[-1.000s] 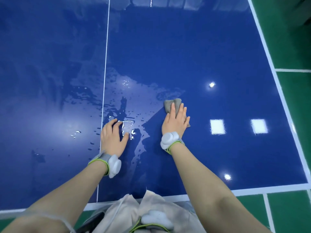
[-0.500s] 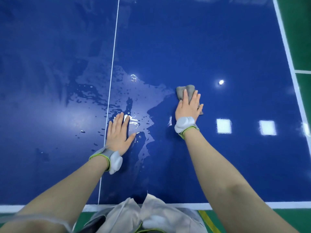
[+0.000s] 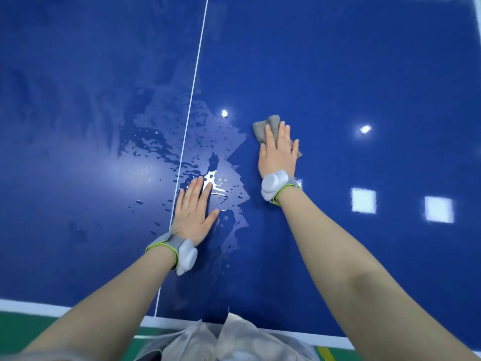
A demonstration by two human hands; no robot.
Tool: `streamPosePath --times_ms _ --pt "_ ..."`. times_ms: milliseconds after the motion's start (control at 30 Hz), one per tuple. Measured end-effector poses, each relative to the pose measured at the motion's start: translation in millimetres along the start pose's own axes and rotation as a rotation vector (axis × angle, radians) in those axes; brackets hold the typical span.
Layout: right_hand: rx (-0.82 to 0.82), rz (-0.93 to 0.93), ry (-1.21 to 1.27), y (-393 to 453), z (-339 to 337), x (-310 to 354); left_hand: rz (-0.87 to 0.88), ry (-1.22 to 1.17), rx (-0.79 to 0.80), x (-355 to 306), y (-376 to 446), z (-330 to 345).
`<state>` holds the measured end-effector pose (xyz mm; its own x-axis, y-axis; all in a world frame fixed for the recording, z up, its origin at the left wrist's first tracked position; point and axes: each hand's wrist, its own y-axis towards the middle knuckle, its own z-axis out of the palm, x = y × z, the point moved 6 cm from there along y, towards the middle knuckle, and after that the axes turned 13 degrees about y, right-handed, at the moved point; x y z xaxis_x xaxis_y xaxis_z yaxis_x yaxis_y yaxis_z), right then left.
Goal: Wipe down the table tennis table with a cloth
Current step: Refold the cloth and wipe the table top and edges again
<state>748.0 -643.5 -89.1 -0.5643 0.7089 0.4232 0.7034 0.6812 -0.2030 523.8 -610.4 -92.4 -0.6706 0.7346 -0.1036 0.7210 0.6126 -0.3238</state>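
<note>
Blue and glossy, the table tennis table point(image 3: 338, 74) fills the view, its thin white centre line point(image 3: 194, 82) running away from the person and a white edge band point(image 3: 31, 307) along the near side, with green floor point(image 3: 23, 327) below it. Streaks and beads of water point(image 3: 221, 142) lie around the centre line between the two hands. Left hand point(image 3: 194, 214) rests flat on the wet patch, fingers straight and close together, thumb out. Right hand point(image 3: 278, 152) presses flat on a crumpled grey cloth point(image 3: 268, 125), fingers extended and slightly spread; the cloth shows beyond the fingertips, right of the water. Both wrists carry grey bands with white pods.
</note>
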Motion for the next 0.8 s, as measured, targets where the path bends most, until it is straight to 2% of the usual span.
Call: streamPosePath --times_ms 100,233,367,433,567,633,700,800 --pt "0.009 0.013 0.013 0 10 21 0.002 -0.010 -0.029 0 1 0" --pt "0.194 -0.343 -0.077 -19 34 62 0.005 -0.033 -0.097 1 0 1" --pt "0.345 -0.679 -0.091 -9 35 69 -0.003 -0.033 -0.128 2 2 1" --pt "0.333 -0.668 -0.123 21 28 68 0.000 -0.013 -0.121 2 3 1" --pt "0.237 -0.379 -0.074 68 26 84 -0.001 0.004 -0.104 3 3 4" --pt "0.226 -0.344 -0.074 70 35 100 -0.015 0.009 -0.112 5 3 5" --pt "0.255 -0.447 -0.109 56 46 116 -0.019 0.015 -0.113 5 3 5" --pt "0.396 -0.736 -0.149 16 64 136 -0.027 0.012 -0.115 4 4 5"
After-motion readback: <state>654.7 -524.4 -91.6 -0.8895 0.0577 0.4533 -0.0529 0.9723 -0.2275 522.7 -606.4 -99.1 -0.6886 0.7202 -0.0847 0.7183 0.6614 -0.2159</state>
